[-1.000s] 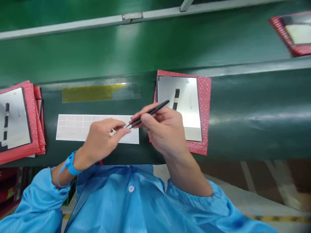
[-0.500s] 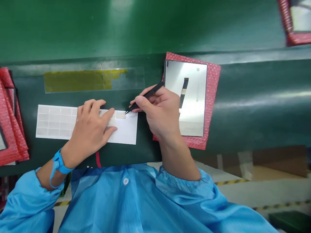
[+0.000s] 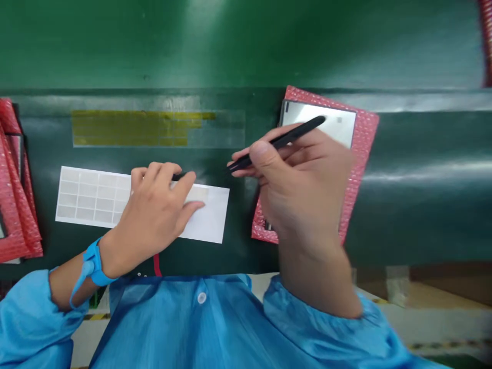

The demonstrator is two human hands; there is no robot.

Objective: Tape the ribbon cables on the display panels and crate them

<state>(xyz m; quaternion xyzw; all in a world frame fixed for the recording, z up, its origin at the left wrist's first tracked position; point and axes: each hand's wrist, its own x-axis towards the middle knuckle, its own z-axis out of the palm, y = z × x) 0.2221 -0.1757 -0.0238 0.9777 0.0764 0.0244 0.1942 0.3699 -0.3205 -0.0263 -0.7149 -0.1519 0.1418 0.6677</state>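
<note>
Tweezers (image 3: 286,141), black, are pinched between thumb and fingers of the right hand (image 3: 307,189), which is slightly blurred. Their tips are pointed left, near the upper right corner of a white sheet (image 3: 207,220) and apart from it; whether anything is gripped at the tips cannot be told. By this hand and forearm much of a panel (image 3: 334,117) is covered; contact between hand and panel cannot be made out.

Left hand (image 3: 154,205) is laid across the sheet, half spread: fingers bent, thumb held apart from the forefinger, a gap seen between their ends. Anything under the palm is hidden. A blue strap (image 3: 96,264) is worn at the left wrist.

The sheet is set slightly askew on the green bench (image 3: 423,205), in front of the wearer. Pale rectangles (image 3: 87,189) are ranked in rows on its left part; its lower right part is left plain white. Beyond it a clear strip (image 3: 226,130) is laid, covered over much of its length by yellow film (image 3: 123,128).

The panel is rested on pink bubble wrap (image 3: 363,148), right of the sheet. More wrapped panels (image 3: 19,215) are stacked at far left, cut off by the view. Blue sleeves (image 3: 326,318) are worn on both arms.
</note>
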